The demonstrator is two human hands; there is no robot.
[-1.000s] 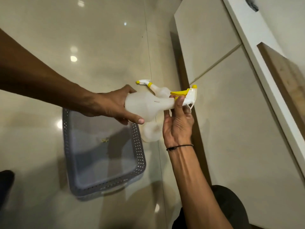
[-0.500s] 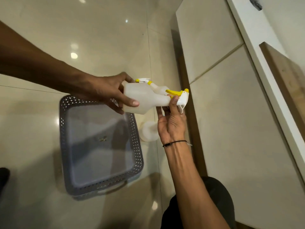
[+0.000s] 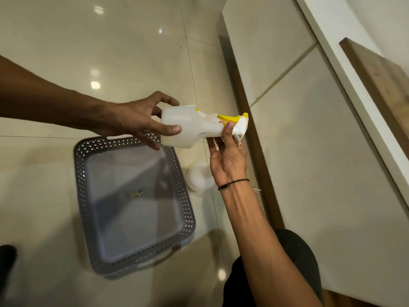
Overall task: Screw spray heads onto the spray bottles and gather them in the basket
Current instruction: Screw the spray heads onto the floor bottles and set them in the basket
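A white spray bottle (image 3: 188, 129) lies on its side in the air, just above the far rim of the grey basket (image 3: 88, 196). The left hand (image 3: 137, 120) grips the bottle's base, thumb on the near side and fingers (image 3: 168, 99) curled over the far side. The right hand (image 3: 228, 160) reaches up from below, thumb and fingers pinching the yellow-and-white spray head (image 3: 236, 122) at the bottle's neck.

Behind the held bottle, part of another yellow-tipped spray head (image 3: 199, 111) peeks out; what it sits on is hidden. A second white bottle (image 3: 198, 176) stands on the floor (image 3: 132, 52) just beside the basket's right wall, under the right wrist. A small scrap (image 3: 135, 193) lies on the basket's bottom.

Cabinet doors (image 3: 321, 151) run close along the right, just beyond the spray head. To the left and beyond the basket, glossy tile stretches wide.
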